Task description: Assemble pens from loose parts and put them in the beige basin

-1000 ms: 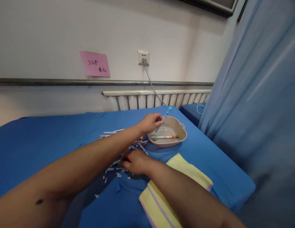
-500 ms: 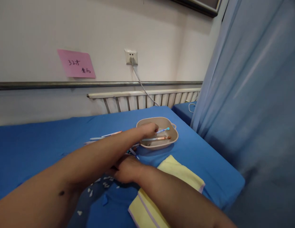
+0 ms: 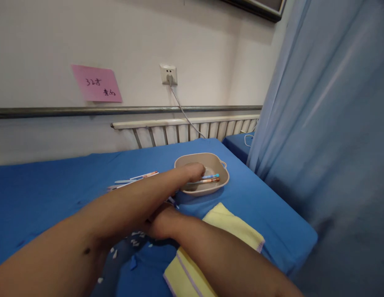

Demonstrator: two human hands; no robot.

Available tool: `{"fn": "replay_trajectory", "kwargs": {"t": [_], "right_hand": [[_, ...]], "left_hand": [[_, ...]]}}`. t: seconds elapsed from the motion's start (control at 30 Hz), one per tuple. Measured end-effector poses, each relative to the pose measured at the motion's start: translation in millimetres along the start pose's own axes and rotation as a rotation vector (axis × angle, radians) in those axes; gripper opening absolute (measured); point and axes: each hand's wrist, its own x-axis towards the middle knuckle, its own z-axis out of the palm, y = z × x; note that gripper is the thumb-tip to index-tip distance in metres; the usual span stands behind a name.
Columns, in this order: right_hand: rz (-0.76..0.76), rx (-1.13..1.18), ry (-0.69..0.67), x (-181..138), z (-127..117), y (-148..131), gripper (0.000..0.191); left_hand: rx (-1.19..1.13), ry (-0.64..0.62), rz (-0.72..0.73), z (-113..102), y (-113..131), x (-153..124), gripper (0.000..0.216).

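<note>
My left hand (image 3: 195, 171) reaches into the beige basin (image 3: 201, 192), its fingers curled round a slim pen with a blue end (image 3: 213, 176). Beside that, a clear pen with an orange-brown end (image 3: 212, 180) lies in the basin. My right hand (image 3: 162, 220) is below the left forearm, low over the bed, and its fingers are hidden. A purple-and-white pen-like piece (image 3: 172, 201) shows just past it; whether the hand holds it I cannot make out. Several slim pens (image 3: 130, 181) lie on the blue sheet behind my left forearm.
A folded yellow towel (image 3: 235, 227) lies under my right forearm. Small white pieces (image 3: 136, 239) and a blue scrap (image 3: 133, 262) are scattered on the blue sheet (image 3: 266, 210). A blue curtain (image 3: 328, 123) hangs at the right; a bed rail (image 3: 179, 122) runs along the wall.
My left hand has lowered a little in the basin, and the blue-ended pen now lies closer to the orange-ended one. The right hand has hardly moved.
</note>
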Motion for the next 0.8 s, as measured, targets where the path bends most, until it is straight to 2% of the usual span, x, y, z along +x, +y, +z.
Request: {"fn": "replay_trajectory", "kwargs": {"t": [0.2, 0.33, 0.43, 0.5, 0.53, 0.67, 0.73, 0.8], "right_hand": [[-0.011, -0.026, 0.014, 0.5, 4.7, 4.2, 0.041], [0.015, -0.027, 0.005, -2.0, 5.4, 6.0, 0.037], [0.012, 0.014, 0.006, -5.2, 4.2, 5.9, 0.028], [0.003, 0.074, 0.056, -6.5, 5.0, 6.4, 0.023], [-0.003, 0.122, 0.094, -6.6, 6.2, 7.2, 0.021], [0.073, 0.378, 0.281, -5.8, 14.3, 13.4, 0.02], [0.13, 0.476, 0.324, -6.6, 17.6, 16.4, 0.019], [0.159, 0.533, 0.324, -9.3, 18.9, 17.8, 0.02]], "left_hand": [[-0.068, 0.042, 0.02, 4.8, -1.7, -6.3, 0.026], [-0.123, 0.149, 0.011, -0.2, -4.6, -35.3, 0.029], [-0.199, 0.284, -0.006, -4.8, -14.8, -84.4, 0.031], [-0.407, 0.511, -0.042, -0.5, -26.4, -127.6, 0.028], [-0.482, 0.585, -0.108, 5.2, -33.3, -150.7, 0.027], [-0.745, 0.864, -0.501, 51.7, -63.9, -238.2, 0.032], [-0.836, 0.927, -0.626, 80.2, -79.1, -271.4, 0.034], [-0.853, 0.938, -0.695, 102.2, -93.2, -294.4, 0.036]]}}
